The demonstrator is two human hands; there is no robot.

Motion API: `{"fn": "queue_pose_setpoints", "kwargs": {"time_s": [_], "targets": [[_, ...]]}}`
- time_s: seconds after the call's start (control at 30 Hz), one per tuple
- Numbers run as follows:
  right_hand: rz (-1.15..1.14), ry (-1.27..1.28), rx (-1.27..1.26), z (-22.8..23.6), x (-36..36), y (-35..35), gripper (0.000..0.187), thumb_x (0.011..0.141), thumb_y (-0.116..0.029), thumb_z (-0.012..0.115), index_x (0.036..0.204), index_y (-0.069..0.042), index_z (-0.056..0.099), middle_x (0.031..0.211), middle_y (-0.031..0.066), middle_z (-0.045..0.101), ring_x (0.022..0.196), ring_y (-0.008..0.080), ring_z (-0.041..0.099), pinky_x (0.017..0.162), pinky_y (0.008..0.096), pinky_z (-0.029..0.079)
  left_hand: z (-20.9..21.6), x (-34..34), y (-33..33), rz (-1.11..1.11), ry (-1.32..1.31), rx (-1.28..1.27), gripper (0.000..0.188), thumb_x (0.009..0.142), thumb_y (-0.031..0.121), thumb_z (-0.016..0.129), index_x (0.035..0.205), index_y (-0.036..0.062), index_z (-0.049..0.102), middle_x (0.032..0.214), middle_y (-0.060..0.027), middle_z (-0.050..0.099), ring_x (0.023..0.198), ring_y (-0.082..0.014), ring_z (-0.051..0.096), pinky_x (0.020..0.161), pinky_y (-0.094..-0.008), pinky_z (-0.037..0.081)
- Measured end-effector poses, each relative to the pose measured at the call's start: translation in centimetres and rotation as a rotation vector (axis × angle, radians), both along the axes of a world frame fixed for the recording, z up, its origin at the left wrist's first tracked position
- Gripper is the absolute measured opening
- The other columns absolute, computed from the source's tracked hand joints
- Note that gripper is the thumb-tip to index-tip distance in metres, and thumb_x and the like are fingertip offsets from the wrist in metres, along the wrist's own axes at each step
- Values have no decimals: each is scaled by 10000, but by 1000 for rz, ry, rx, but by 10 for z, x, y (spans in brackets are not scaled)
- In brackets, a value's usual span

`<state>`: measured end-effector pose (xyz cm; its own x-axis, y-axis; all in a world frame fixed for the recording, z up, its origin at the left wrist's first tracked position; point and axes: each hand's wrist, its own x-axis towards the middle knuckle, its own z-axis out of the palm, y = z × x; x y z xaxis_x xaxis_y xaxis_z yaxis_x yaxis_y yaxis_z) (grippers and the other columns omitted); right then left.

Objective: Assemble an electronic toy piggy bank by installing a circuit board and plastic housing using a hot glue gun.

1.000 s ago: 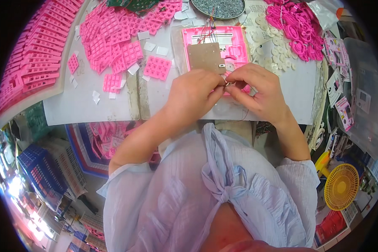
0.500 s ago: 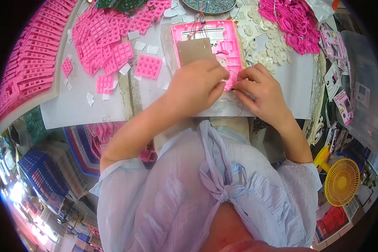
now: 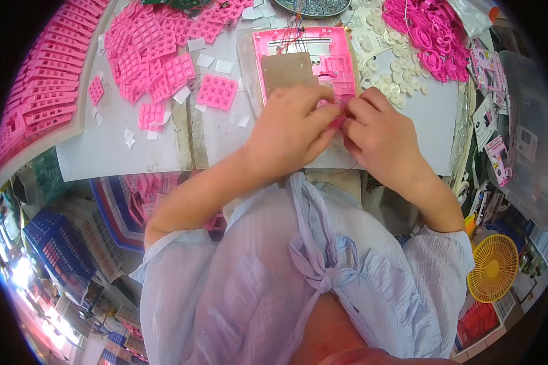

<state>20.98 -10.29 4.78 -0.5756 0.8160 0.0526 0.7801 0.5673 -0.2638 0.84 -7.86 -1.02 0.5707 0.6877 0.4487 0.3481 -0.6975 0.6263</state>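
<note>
A pink plastic casing (image 3: 345,53) lies open side up on the table in front of me. A brown circuit board (image 3: 287,70) rests in its left part, with thin red and dark wires running from its top. My left hand (image 3: 298,125) is over the casing's near edge, its thumb and fingers closed. Touching those fingertips, my right hand (image 3: 380,131) is also closed, in a pinch. Between the two hands a bit of darker pink (image 3: 338,121) shows; its shape is mostly hidden by my fingers.
Pink rubber keypads (image 3: 217,92) and white paper squares lie left. Stacked pink casings (image 3: 55,73) fill the far left. White discs (image 3: 402,67), magenta looped parts (image 3: 429,39) and a round tray of screws (image 3: 313,6) are at the back and right. A yellow fan (image 3: 493,267) stands lower right.
Both hands have drawn together until their fingertips meet at the casing's near edge. Darker pink now shows between them. My right hand's fingers have closed in more.
</note>
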Motion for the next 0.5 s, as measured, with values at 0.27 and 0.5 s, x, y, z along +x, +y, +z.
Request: {"fn": "queue_pose_setpoints", "kwargs": {"time_s": [0.27, 0.5], "targets": [[18, -62, -152, -2, -4, 10, 159, 777, -141, 715, 916, -80, 669, 955, 35, 631, 968, 237, 611, 690, 374, 567, -2, -37, -8, 155, -33, -26, 355, 699, 12, 796, 1024, 45, 659, 1034, -121, 629, 912, -306, 607, 777, -393, 484], [55, 71, -168, -11, 4, 16, 121, 808, -156, 713, 896, -85, 670, 913, 45, 631, 882, 253, 621, 687, 388, 544, -9, -68, -3, 235, -9, 30, 248, 725, -18, 766, 951, 32, 676, 963, -117, 648, 868, -295, 616, 737, -379, 488]]}}
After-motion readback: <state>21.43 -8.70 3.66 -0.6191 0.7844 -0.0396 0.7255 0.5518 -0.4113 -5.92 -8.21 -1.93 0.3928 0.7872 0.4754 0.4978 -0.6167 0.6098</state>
